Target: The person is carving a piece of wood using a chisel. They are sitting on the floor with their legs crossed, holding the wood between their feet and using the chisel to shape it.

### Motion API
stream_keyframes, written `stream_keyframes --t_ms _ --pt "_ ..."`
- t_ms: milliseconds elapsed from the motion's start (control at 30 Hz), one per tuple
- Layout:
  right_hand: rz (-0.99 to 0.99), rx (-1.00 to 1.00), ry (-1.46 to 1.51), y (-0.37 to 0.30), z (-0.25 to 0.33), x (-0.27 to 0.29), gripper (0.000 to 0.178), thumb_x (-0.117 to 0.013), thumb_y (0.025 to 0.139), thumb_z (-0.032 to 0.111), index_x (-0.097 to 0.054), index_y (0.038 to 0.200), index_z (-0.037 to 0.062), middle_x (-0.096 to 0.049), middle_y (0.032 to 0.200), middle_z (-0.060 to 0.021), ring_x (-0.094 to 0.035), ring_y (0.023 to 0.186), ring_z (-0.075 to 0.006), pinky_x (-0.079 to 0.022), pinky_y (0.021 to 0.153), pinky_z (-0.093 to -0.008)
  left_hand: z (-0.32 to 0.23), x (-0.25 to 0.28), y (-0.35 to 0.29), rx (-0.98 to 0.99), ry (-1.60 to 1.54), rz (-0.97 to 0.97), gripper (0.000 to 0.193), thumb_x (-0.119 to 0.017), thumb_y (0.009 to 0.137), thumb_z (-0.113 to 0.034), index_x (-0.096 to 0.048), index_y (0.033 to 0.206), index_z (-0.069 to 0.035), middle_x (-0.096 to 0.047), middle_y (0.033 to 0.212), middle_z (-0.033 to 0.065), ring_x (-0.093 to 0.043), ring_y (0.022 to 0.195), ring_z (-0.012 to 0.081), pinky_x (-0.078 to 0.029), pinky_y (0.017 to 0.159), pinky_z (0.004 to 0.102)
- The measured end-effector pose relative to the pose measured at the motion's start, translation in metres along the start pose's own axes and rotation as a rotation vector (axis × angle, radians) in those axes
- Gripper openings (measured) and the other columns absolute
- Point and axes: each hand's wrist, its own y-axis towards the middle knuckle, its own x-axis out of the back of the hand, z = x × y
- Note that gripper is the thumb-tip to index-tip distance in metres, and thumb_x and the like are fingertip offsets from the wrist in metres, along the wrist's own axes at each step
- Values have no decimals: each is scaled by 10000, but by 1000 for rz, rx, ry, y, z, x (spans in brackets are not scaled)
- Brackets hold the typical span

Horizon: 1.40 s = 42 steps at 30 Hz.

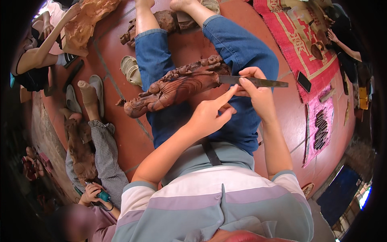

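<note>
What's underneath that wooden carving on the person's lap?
Under the carving are blue jeans, showing on both sides, and the reddish tiled floor shows between the legs. The carving's underside and whatever it covers can't be seen.

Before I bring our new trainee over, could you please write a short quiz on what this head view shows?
1. Which of the person's hands grips the flat metal blade?
2. True or false: the black phone lies on the red patterned mat.
3. What colour are the trousers of the person with the carved wooden figure across their legs?
A. White
B. Blue
C. Yellow

Key:
1. The right hand.
2. True.
3. B.
</note>
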Motion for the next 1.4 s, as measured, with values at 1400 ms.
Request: stream_keyframes --t_ms 1400 --pt "338 138 -283 91 5 -10 157 -635 847 28 -552 714 28 -633 855 -69 -608 854 -114 -481 792 -255 89 155 -35 -55 346 -1075 112 -612 868 -38 -692 938 0 -643 795 26 -583 703 80 -477 657 229"
